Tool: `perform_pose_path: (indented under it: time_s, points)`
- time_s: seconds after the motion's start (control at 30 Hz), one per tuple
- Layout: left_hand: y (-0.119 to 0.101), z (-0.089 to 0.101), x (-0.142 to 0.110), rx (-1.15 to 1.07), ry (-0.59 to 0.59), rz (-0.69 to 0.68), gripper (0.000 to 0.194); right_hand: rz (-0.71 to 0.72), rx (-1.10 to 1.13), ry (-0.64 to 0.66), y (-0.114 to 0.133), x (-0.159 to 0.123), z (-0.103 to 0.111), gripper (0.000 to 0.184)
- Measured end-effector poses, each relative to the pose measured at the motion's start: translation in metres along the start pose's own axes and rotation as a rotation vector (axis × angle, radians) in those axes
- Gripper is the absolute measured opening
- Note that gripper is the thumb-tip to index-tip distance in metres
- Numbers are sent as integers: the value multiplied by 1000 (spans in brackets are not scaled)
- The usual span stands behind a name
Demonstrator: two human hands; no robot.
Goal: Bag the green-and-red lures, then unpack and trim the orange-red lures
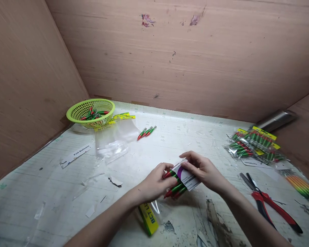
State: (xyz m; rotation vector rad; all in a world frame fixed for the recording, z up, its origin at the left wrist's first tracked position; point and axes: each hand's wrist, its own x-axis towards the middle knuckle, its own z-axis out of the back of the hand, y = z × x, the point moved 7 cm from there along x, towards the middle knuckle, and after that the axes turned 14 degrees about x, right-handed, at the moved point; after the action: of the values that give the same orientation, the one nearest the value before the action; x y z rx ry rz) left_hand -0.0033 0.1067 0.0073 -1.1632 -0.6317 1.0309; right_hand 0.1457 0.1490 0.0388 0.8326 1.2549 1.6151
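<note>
My left hand (pixel 162 181) is closed around several red-and-green fishing lures (pixel 179 188), lying side by side in a bunch. Over the lures lies a white printed card (pixel 189 176) with a purple curve, which my right hand (pixel 199 169) pinches at its upper edge. Just under my left wrist, a clear plastic bag with a yellow "BCT LURE" header (pixel 149 218) rests on the table. Farther back, 3 loose lures (pixel 146 132) lie together on the white surface.
A green basket (pixel 72 113) with more lures stands at the back left, beside empty header bags (pixel 110 140). Packed lures (pixel 252 144) are piled at right, near red-handled scissors (pixel 265 199) and a metal cylinder (pixel 278 119). A "Foil Balloons" card (pixel 76 156) lies left.
</note>
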Motion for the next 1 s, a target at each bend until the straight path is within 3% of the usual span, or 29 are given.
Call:
perform_pose_path:
  time_s: [0.1,0.27,0.43,0.53,0.63,0.7,0.8,0.93,1.0]
  points:
    - [-7,11,1,-261,0,-20,29,127,-110,-27,44,4,11,33]
    - [-14,22,-2,-358,-143,-48,38,296,-233,-17,94,4,10,25]
    - [-14,25,-6,-375,-285,-70,40,368,-288,-44,106,5,4,31]
    - [-14,23,-6,-404,-285,-82,39,399,-286,-39,107,7,1,29]
    - [-12,20,-4,-473,-246,-84,40,338,-199,4,98,11,-3,29]
    - [-8,16,-2,-588,-159,-57,39,268,-153,21,90,13,-6,32]
    - [-8,3,-2,-795,128,-26,40,200,-61,-29,83,13,-5,37]
    - [-25,-21,-18,-879,644,-56,82,196,17,-13,87,10,-7,39]
    - [-30,-30,-26,-853,770,-38,83,239,-21,49,93,8,-12,34]
